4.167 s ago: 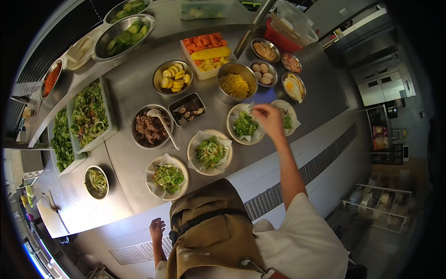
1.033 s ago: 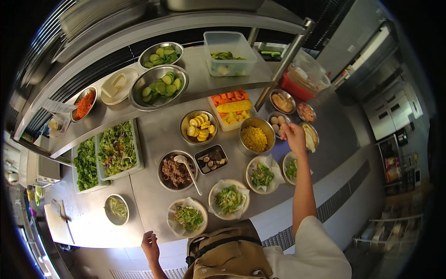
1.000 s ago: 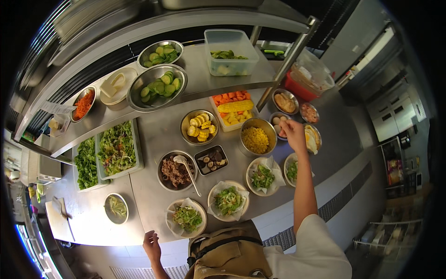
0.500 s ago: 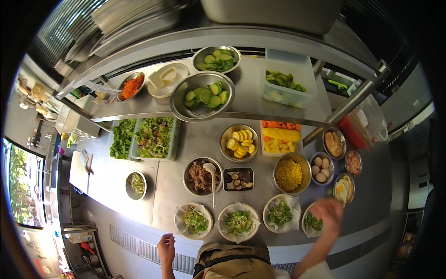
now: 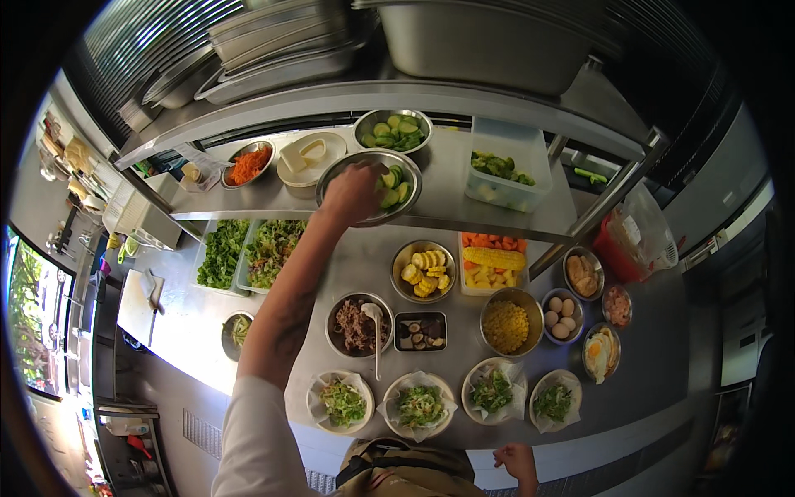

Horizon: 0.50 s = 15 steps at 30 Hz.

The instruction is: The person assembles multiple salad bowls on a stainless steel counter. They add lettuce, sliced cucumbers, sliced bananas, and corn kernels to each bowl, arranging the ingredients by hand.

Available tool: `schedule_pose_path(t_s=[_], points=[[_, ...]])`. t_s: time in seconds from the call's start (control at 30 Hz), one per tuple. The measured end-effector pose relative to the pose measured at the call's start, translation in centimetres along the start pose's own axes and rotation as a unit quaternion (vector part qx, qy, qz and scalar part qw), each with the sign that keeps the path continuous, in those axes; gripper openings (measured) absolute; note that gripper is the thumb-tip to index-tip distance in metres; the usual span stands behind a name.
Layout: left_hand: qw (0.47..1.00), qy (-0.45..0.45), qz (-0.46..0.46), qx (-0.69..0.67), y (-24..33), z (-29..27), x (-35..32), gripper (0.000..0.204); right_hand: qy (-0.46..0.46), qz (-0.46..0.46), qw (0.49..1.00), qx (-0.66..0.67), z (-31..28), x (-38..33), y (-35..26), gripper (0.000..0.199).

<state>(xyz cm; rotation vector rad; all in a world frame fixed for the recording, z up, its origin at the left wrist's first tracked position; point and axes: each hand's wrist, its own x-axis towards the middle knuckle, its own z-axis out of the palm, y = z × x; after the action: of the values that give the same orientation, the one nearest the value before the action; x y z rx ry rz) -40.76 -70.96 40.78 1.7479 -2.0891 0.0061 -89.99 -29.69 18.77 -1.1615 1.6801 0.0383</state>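
Note:
My left hand [image 5: 354, 195] reaches up to the shelf and into a steel bowl [image 5: 411, 201] of sliced green cucumber or zucchini [image 5: 398, 184]. Its fingers curl down among the slices; the fingertips are hidden, so what they hold cannot be made out. My right hand [image 5: 517, 460] hangs low at the counter's front edge, fingers loosely curled with nothing seen in them. Between the hands, a row of paper-lined bowls of shredded greens stands along the counter: a left bowl [image 5: 368, 420], two middle ones [image 5: 448, 396] [image 5: 469, 407] and a right bowl [image 5: 540, 424].
A steel shelf [image 5: 447, 217] spans the counter, carrying shredded carrot [image 5: 248, 166] and a clear tub [image 5: 530, 195]. Beneath stand bowls of shredded meat [image 5: 356, 327], corn kernels [image 5: 505, 325], cut cobs [image 5: 426, 273] and eggs [image 5: 561, 317]. A knife [image 5: 149, 286] lies on a board at left.
My left hand has risen from the front edge into the bowl on the shelf. My right hand has drawn back from the rightmost salad bowl to the front edge. The view has shifted slightly.

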Motion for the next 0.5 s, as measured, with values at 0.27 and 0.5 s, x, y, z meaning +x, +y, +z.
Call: schedule_pose_path(t_s=[0.27,0.5], points=[[0.998,-0.048,0.01,-0.039,-1.4,5.9,4.7,0.069,0.134,0.013,0.99,0.033,-4.0,-1.3,-8.8,0.022],[0.999,-0.032,-0.037,-0.009,-1.2,6.1,4.8,0.059,0.158,-0.156,0.975,-0.032,-6.2,1.9,-14.0,0.025]])
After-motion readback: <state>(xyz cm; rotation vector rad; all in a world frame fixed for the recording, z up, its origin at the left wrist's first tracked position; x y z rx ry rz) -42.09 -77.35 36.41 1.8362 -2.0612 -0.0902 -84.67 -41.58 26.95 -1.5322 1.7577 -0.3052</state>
